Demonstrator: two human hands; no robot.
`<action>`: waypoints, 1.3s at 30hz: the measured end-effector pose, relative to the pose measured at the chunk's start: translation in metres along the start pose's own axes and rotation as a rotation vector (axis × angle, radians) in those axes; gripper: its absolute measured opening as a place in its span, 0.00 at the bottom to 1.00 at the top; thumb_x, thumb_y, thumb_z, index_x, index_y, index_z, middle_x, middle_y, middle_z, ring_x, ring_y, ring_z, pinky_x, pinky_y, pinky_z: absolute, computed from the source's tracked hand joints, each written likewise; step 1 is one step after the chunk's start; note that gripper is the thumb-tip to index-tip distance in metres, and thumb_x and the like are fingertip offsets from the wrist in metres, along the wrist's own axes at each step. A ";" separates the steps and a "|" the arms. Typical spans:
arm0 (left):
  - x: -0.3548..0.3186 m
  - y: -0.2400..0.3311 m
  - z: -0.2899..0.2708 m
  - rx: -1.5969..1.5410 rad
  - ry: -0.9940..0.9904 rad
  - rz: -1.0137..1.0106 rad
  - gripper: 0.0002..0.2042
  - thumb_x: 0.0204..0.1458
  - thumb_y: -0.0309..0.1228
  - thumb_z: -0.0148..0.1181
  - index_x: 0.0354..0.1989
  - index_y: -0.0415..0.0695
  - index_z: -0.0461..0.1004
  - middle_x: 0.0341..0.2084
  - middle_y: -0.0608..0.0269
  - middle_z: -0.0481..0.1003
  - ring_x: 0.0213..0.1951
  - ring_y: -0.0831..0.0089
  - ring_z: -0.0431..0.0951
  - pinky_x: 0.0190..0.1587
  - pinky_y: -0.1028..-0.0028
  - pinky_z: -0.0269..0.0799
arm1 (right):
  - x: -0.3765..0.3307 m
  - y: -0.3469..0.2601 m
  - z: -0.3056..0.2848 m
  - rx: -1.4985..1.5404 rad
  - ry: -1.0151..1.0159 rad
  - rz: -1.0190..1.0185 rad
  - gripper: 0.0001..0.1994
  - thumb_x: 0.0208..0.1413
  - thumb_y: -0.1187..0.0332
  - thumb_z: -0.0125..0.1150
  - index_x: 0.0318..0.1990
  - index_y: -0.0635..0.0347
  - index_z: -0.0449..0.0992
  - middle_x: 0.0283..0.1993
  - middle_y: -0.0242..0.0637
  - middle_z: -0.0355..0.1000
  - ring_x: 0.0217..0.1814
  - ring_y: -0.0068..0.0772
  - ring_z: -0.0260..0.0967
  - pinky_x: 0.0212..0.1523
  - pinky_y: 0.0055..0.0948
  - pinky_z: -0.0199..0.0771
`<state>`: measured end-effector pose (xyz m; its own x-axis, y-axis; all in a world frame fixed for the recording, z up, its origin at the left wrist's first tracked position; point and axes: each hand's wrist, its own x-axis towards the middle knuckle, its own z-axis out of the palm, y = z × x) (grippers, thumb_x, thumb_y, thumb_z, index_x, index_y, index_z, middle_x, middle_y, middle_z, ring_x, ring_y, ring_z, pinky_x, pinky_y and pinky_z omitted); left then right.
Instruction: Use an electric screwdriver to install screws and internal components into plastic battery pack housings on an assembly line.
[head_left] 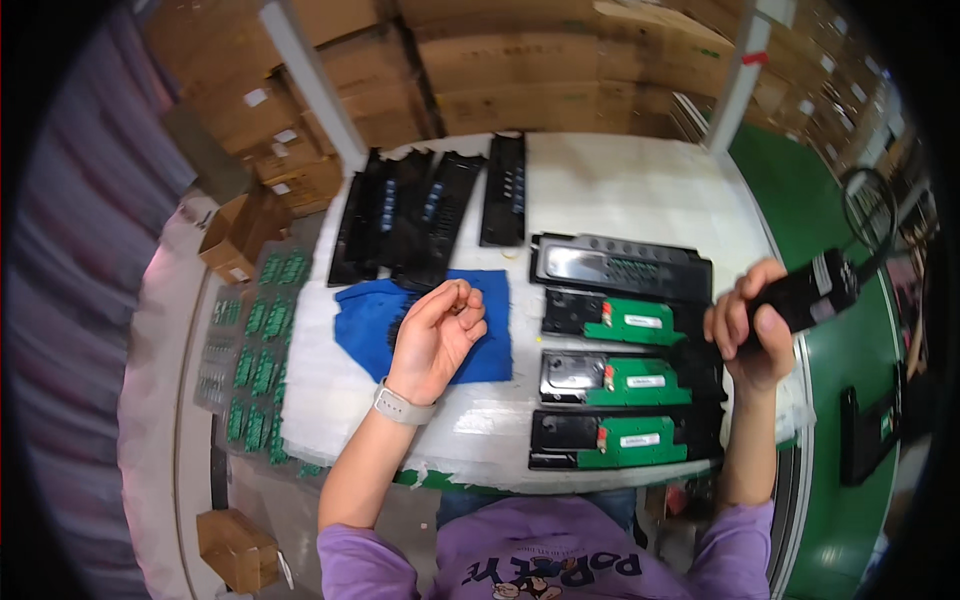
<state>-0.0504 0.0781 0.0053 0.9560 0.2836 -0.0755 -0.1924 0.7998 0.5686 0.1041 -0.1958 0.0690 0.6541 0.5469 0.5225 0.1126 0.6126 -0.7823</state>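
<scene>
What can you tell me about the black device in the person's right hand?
The black device is long, boxy and looks like plastic, with a pale label near its far end. The right hand grips its near end, fingers wrapped around it and thumb on top, and holds it tilted up to the right, in the air past the right edge of the white table. A thin dark cable loops above its far end; whether it is attached is unclear.

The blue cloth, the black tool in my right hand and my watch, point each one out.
blue cloth (365,325): head view, bare left part.
black tool (805,293): head view, middle of body.
watch (402,407): head view, strap on wrist.
</scene>
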 end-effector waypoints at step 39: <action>-0.008 -0.082 0.062 0.440 -0.101 -0.338 0.09 0.56 0.29 0.51 0.39 0.36 0.70 0.28 0.61 0.73 0.22 0.83 0.64 0.25 0.83 0.62 | -0.007 -0.010 0.037 0.155 -0.075 -0.135 0.17 0.49 0.57 0.58 0.38 0.56 0.61 0.17 0.27 0.60 0.13 0.21 0.57 0.24 0.26 0.65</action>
<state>-0.0289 -0.0227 0.0097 0.9690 -0.0201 -0.2463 0.2185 0.5350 0.8161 0.0710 -0.1844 0.0857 0.5825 0.4917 0.6473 0.0753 0.7602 -0.6453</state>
